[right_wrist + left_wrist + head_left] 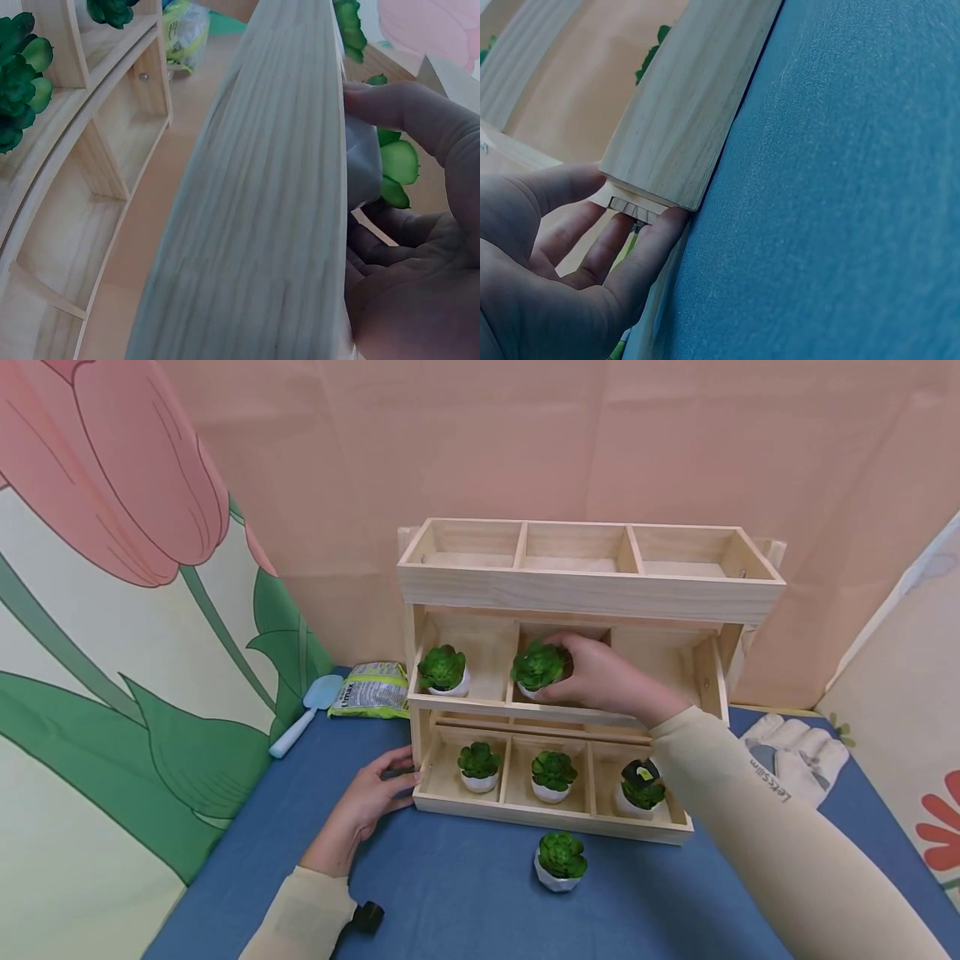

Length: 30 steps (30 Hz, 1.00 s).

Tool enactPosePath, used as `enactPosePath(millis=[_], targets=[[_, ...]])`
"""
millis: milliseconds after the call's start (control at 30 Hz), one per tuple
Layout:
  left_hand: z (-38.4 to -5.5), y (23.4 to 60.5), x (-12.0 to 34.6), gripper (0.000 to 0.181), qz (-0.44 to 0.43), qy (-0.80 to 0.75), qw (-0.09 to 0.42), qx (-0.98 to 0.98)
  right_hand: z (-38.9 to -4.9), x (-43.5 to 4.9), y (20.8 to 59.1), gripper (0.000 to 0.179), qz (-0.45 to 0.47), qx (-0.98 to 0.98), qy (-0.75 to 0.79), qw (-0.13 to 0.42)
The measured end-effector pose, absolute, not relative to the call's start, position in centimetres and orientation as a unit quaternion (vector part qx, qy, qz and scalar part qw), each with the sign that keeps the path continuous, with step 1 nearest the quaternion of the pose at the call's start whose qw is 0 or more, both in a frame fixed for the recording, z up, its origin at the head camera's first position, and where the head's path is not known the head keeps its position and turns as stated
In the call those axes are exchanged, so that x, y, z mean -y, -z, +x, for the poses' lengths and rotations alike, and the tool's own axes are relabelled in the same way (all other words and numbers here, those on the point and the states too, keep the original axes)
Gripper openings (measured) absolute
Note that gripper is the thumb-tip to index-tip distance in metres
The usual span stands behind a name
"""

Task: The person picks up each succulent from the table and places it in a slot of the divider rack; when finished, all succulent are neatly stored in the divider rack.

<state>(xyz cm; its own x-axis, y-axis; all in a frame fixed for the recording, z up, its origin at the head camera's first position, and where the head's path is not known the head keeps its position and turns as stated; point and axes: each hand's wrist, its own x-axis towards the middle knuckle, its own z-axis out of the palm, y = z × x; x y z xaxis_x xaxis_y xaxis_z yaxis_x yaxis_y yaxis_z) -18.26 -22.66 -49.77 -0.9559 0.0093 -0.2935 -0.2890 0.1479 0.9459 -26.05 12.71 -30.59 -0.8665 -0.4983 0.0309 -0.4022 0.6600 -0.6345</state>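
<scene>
My right hand point(600, 672) grips a small potted succulent point(538, 667) in the middle compartment of the wooden shelf's middle tier. In the right wrist view, thumb and fingers surround its pale pot point(363, 161), partly hidden by the front board point(247, 195). My left hand point(378, 789) holds the left end of the bottom tier point(525, 814) with its fingertips. Another succulent point(442, 670) stands in the middle tier's left compartment. Three more, left point(478, 762), centre point(553, 772) and right point(642, 787), fill the bottom tier's compartments. One succulent point(561, 860) stands on the blue cloth before the shelf.
The top tier point(585, 592) has three bare compartments. Left of the shelf lie a blue trowel point(307, 710) and a green-and-white bag point(371, 689). A white glove point(802, 756) lies at the right, behind my right sleeve. A pink backdrop point(600, 443) hangs close behind.
</scene>
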Motion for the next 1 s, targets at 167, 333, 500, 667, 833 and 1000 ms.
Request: enactPosePath(millis=[167,333,500,667,833,1000], targets=[[-18.2,49.7,22.7,0.063,-0.094,-0.648,0.117,-0.747,-26.0,-12.5,30.7,0.072,-0.246,-0.909,0.327,0.077],[-18.3,49.7,22.7,0.062,-0.097,-0.649,0.117,-0.746,-26.0,-12.4,30.9,0.072,-0.243,-0.908,0.331,0.083],[-18.4,49.9,22.7,0.061,-0.104,-0.647,0.115,-0.747,-25.7,-12.4,30.9,0.072,-0.238,-0.904,0.342,0.097],[-18.5,49.9,22.8,0.062,-0.107,-0.644,0.116,-0.749,-25.0,-12.3,31.2,0.070,-0.237,-0.908,0.332,0.098],[-18.5,49.9,22.8,0.062,-0.107,-0.644,0.115,-0.749,-24.4,-12.2,31.6,0.076,-0.243,-0.907,0.333,0.091],[-18.4,49.8,22.7,0.062,-0.105,-0.641,0.116,-0.751,-23.7,-12.3,31.8,0.094,-0.228,-0.907,0.341,0.093]])
